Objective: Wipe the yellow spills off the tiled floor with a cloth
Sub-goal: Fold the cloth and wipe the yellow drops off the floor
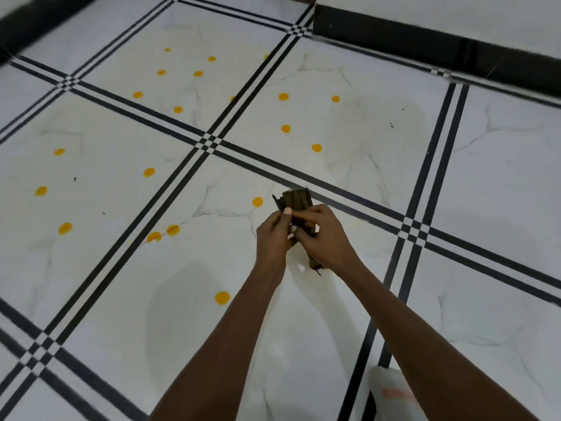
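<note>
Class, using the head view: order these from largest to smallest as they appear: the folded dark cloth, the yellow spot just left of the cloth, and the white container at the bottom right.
1. White container, though it is cut off and nearest the camera, so its lead is unsure.
2. Dark cloth, partly covered by the left hand and right hand.
3. Yellow spot.

The tiled floor (pixel 485 183) is white marble-patterned, crossed by black double lines. Yellow spills (pixel 285 128) dot it ahead and to the left of the hands (pixel 303 235), one drop (pixel 257 202) just beside them and another (pixel 222 298) nearer the person. A white object (pixel 391 390) lies on the floor behind the hands, to the right.
</note>
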Demonstrator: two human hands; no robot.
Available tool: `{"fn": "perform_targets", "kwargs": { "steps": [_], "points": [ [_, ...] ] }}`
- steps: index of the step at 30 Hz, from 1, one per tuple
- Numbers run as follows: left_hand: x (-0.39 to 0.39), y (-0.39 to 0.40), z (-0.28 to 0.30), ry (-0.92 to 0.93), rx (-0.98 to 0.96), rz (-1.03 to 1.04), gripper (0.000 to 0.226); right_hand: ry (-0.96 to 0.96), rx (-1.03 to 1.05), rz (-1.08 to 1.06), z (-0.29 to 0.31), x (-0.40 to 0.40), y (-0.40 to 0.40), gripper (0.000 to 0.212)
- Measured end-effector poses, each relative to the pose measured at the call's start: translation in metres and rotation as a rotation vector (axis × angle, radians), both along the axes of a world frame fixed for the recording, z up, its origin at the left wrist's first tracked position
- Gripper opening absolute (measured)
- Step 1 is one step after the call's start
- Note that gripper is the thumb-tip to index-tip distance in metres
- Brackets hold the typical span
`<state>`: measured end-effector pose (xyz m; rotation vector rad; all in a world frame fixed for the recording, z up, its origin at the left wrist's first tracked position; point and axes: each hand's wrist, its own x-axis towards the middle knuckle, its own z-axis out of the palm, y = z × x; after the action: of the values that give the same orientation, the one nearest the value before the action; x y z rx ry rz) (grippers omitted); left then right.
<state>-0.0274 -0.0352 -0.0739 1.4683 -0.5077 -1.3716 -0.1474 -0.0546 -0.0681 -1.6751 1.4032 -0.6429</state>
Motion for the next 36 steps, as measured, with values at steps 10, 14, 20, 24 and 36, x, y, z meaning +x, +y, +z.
{"fn": "perform_targets", "kwargs": {
  "steps": [10,14,20,24,36],
  "points": [
    [0.023,0.008,0.028,0.083,-0.022,-0.041,0.019,-0.181,0.026,-0.147,0.013,0.013,0.0,0.033],
    [0.032,0.011,0.028,0.06,-0.05,0.0,0.021,-0.226,0.108,-0.121,0.013,0.016,-0.003,0.024],
    [0.039,0.012,0.034,-0.063,-0.068,0.129,0.024,-0.28,0.137,-0.111,0.017,0.026,-0.001,0.024],
    [0.04,0.015,0.042,0.003,-0.102,0.07,0.015,-0.407,0.241,-0.147,0.024,0.023,-0.002,0.025],
    [0.047,0.015,0.053,-0.007,-0.114,0.1,0.013,-0.396,0.228,-0.163,0.035,0.031,-0.003,0.02]
  ]
}}
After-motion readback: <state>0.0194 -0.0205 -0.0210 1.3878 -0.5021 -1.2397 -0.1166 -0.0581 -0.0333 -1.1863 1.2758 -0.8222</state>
